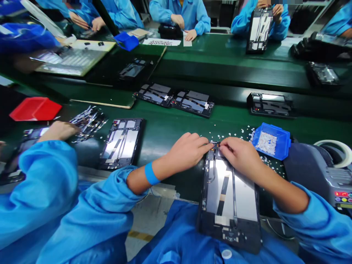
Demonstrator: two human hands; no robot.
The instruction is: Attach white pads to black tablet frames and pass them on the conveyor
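Observation:
An opened tablet (244, 190), its silvery inner parts and dark flat cable exposed, lies tilted between the table edge and my lap. My left hand (189, 148) has its fingers closed at the tablet's top left corner. At the top edge, close beside it, my right hand (242, 154) makes a pinch with thumb and fingertips against the tablet. Whatever sits in that pinch is too small or hidden to make out. A blue bin (286, 141) of small white pieces stands beyond my right hand, with similar pieces scattered around it.
A grey machine (310, 172) with a roll of tape (337, 154) stands at right. Another opened tablet (122, 143) lies left, near a pile of thin strips (90, 123) touched by a co-worker's hand (59, 130). More opened tablets (194, 101) lie ahead; several co-workers sit opposite.

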